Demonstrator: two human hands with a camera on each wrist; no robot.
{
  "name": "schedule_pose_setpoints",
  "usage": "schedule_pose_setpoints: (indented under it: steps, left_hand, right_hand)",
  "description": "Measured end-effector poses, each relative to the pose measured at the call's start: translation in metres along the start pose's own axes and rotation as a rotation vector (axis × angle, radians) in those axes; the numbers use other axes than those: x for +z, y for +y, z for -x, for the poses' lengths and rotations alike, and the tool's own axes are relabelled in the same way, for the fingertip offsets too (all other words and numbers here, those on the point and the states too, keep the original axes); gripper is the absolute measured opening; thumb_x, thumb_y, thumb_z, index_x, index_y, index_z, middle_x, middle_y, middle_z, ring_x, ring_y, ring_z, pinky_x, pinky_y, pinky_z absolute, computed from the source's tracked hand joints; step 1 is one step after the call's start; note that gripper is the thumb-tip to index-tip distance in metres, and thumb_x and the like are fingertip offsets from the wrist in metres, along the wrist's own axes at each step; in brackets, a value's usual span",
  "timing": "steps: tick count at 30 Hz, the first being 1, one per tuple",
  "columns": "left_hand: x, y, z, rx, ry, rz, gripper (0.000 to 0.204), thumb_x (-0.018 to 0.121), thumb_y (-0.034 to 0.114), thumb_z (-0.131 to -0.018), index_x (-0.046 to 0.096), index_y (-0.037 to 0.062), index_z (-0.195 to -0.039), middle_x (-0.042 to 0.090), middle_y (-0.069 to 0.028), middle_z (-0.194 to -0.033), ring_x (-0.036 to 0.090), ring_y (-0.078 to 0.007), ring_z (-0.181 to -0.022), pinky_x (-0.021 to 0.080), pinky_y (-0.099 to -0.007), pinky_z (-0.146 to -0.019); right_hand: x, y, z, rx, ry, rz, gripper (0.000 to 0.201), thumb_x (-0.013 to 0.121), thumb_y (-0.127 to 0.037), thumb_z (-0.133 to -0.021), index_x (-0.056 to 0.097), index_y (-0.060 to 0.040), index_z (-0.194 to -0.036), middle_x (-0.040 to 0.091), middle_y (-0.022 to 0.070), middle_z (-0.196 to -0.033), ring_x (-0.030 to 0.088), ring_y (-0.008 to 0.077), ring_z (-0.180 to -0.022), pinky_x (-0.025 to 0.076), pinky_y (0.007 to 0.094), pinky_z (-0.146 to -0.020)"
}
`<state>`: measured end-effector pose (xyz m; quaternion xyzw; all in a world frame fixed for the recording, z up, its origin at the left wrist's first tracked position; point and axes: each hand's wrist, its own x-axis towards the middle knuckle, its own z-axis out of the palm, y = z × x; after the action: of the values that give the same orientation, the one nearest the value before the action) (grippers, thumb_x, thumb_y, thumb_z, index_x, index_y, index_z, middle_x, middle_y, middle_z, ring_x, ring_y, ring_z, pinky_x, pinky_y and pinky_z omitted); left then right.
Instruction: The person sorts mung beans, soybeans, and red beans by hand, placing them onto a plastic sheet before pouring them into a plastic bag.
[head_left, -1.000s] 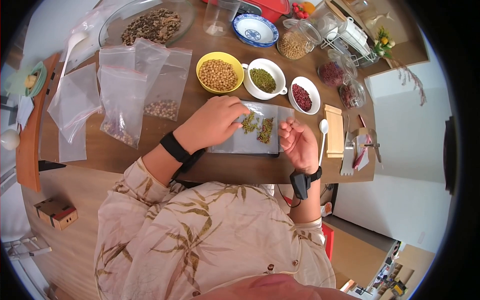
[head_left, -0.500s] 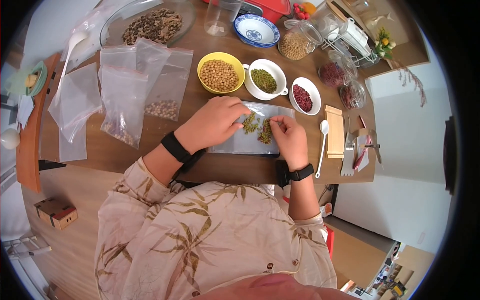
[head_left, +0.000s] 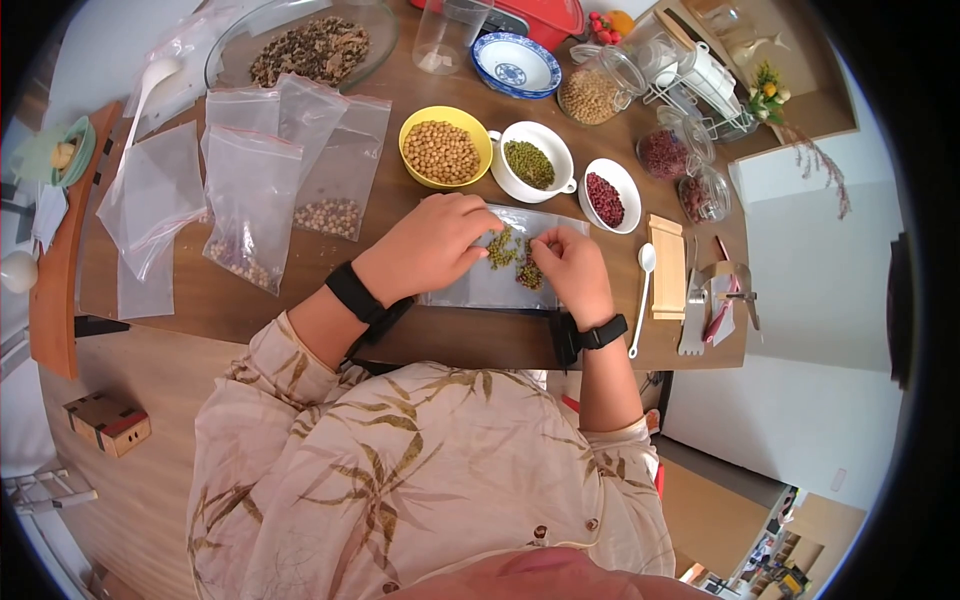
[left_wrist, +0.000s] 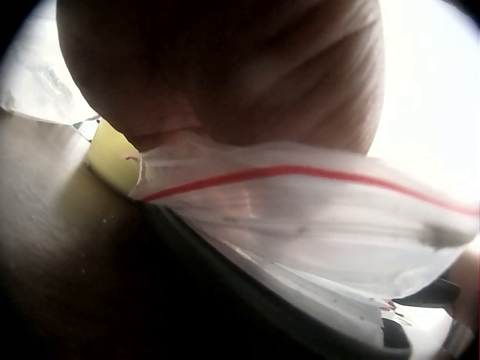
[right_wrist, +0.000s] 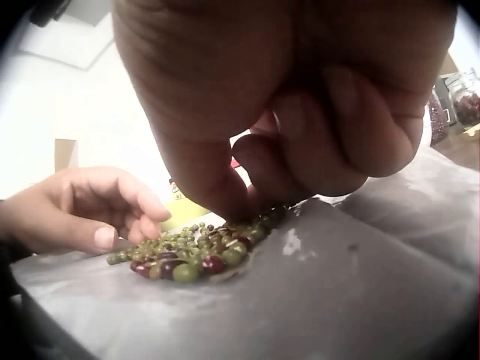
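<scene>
A clear zip bag [head_left: 460, 290] lies flat on the table in front of the person, its red seal line [left_wrist: 285, 171] near the left wrist. On it are two small heaps, one of green mung beans [head_left: 500, 250] and one of mung beans mixed with red beans [right_wrist: 187, 266]. The right hand [head_left: 578, 270] has its thumb and curled fingers pinched together into the mixed heap; the fingertips are partly hidden among the beans. Beside the other heap, the left hand [head_left: 430, 245] rests over the bag's left side, thumb and forefinger apart and relaxed.
Behind the bag stand a yellow bowl [head_left: 484, 135] of chickpeas, a two-handled white bowl [head_left: 558, 150] of mung beans and a white bowl [head_left: 628, 180] of red beans. Filled zip bags [head_left: 250, 180] lie left. A white spoon [head_left: 646, 262] and wooden board [head_left: 667, 270] lie right.
The right hand has turned over from palm-up beside the bag and come down left onto the mixed heap, its fingers now in the beans. The left hand has stayed in place.
</scene>
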<state>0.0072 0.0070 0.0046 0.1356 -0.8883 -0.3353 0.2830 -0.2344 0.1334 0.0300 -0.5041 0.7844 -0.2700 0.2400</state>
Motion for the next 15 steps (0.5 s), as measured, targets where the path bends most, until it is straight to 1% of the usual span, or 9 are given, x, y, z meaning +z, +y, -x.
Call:
schedule_pose_setpoints:
  steps: [1,2,4,5,7,8,10,11,15]
  left_hand:
    - [0.0,0.0,0.0,-0.001,0.004,0.001,0.038,0.08,0.007,-0.092,0.071,0.0063,-0.129,0.07,-0.013,-0.122,0.067,-0.038,-0.116,0.052,-0.049,-0.101]
    - [0.0,0.0,0.0,0.001,0.002,0.001,0.038,0.08,0.007,-0.092,0.071,0.0063,-0.129,0.07,-0.013,-0.122,0.067,-0.038,-0.116,0.052,-0.049,-0.101]
    - [0.0,0.0,0.0,0.008,0.009,0.001,0.038,0.08,0.006,-0.092,0.071,0.0061,-0.128,0.07,-0.0133,-0.122,0.067,-0.0383,-0.116,0.052,-0.049,-0.101]
    - [0.0,0.0,0.0,0.01,0.006,0.002,0.038,0.08,0.006,-0.092,0.071,0.0061,-0.128,0.07,-0.0133,-0.122,0.067,-0.0383,-0.116,0.052,-0.049,-0.101]
    - [0.0,0.001,-0.001,-0.001,-0.007,0.004,0.038,0.08,0.006,-0.092,0.071,0.0059,-0.128,0.07,-0.0135,-0.122,0.067,-0.0385,-0.116,0.052,-0.0492,-0.101]
    - [-0.001,0.001,-0.001,0.002,-0.01,0.005,0.038,0.08,0.006,-0.092,0.071,0.0059,-0.128,0.07,-0.0135,-0.122,0.067,-0.0385,-0.116,0.052,-0.0492,-0.101]
    - [-0.002,0.001,-0.002,-0.008,-0.021,0.013,0.037,0.08,0.007,-0.092,0.071,0.0057,-0.128,0.07,-0.0136,-0.122,0.067,-0.0387,-0.116,0.052,-0.0494,-0.101]
    - [-0.001,0.001,-0.002,-0.008,-0.022,0.012,0.037,0.08,0.007,-0.092,0.071,0.0057,-0.128,0.07,-0.0136,-0.122,0.067,-0.0387,-0.116,0.052,-0.0494,-0.101]
    - [-0.002,0.001,-0.002,-0.007,-0.011,0.004,0.037,0.08,0.007,-0.092,0.071,0.0058,-0.128,0.07,-0.0135,-0.122,0.067,-0.0386,-0.116,0.052,-0.0494,-0.101]
  right_hand:
    - [0.0,0.004,0.001,0.01,-0.001,-0.047,0.02,0.078,-0.02,-0.1,0.078,-0.0003,-0.101,0.073,0.0102,-0.076,0.07,0.0193,-0.069,0.054,0.0358,-0.066]
    - [0.001,0.013,0.001,0.012,0.0,-0.048,0.02,0.078,-0.02,-0.1,0.078,-0.0003,-0.101,0.073,0.0102,-0.076,0.07,0.0193,-0.069,0.054,0.0358,-0.066]
    - [0.004,0.03,0.002,0.019,0.058,-0.361,0.017,0.078,-0.016,-0.102,0.078,0.0007,-0.104,0.068,0.0059,-0.074,0.062,0.0128,-0.067,0.051,0.0313,-0.064]
    - [0.002,0.031,0.004,0.02,0.062,-0.362,0.017,0.078,-0.016,-0.102,0.078,0.0007,-0.104,0.068,0.0059,-0.074,0.062,0.0128,-0.067,0.051,0.0313,-0.064]
    - [-0.003,0.03,0.008,-0.014,0.08,-0.327,0.015,0.079,-0.015,-0.102,0.079,-0.0002,-0.106,0.062,0.0024,-0.073,0.057,0.0097,-0.066,0.047,0.0296,-0.063]
    - [-0.004,0.027,0.011,-0.012,0.085,-0.328,0.015,0.079,-0.015,-0.102,0.079,-0.0002,-0.106,0.062,0.0024,-0.073,0.057,0.0097,-0.066,0.047,0.0296,-0.063]
    - [-0.004,0.017,0.014,-0.065,0.067,-0.111,0.016,0.08,-0.017,-0.101,0.079,-0.0018,-0.106,0.061,0.0036,-0.069,0.056,0.0132,-0.061,0.046,0.0317,-0.06]
    - [-0.004,0.011,0.015,-0.065,0.068,-0.112,0.016,0.08,-0.017,-0.101,0.079,-0.0018,-0.106,0.061,0.0036,-0.069,0.056,0.0132,-0.061,0.046,0.0317,-0.06]
    - [-0.001,-0.001,0.011,-0.107,0.074,0.053,0.017,0.081,-0.018,-0.099,0.08,-0.0033,-0.106,0.064,0.0072,-0.069,0.059,0.0187,-0.06,0.048,0.0356,-0.059]
